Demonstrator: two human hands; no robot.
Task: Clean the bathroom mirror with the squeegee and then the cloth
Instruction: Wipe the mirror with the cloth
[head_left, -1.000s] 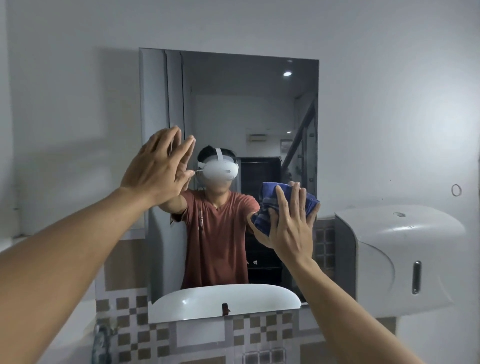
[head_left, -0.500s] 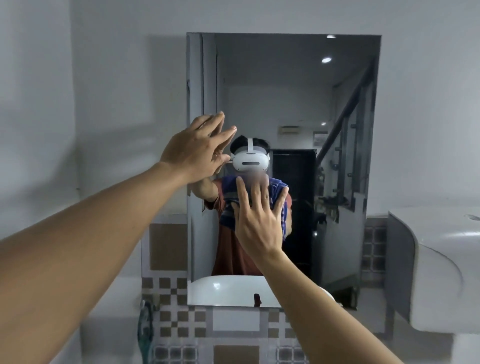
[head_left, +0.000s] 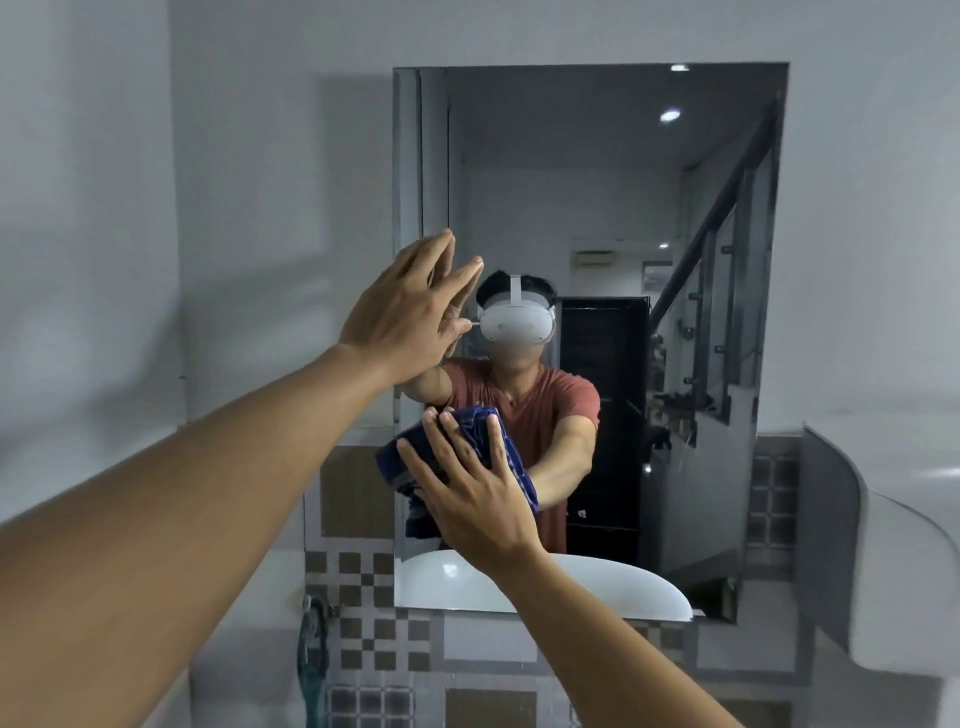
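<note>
- The right hand (head_left: 480, 499), fingers spread wide and straight, presses a bunched blue cloth (head_left: 390, 462) flat against the mirror (head_left: 597, 182).
- The left hand (head_left: 405, 312), just above it, rests flat-fingered on the glass near the mirror's left edge, holding nothing.
- A white wall dispenser (head_left: 893, 545) hangs well right of both hands.

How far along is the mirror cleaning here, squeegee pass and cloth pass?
No squeegee in view, so that pass looks finished. In hand: the right hand presses the cloth on the mirror, lower left; the left hand rests flat higher up. Left: wiping the rest.
</note>
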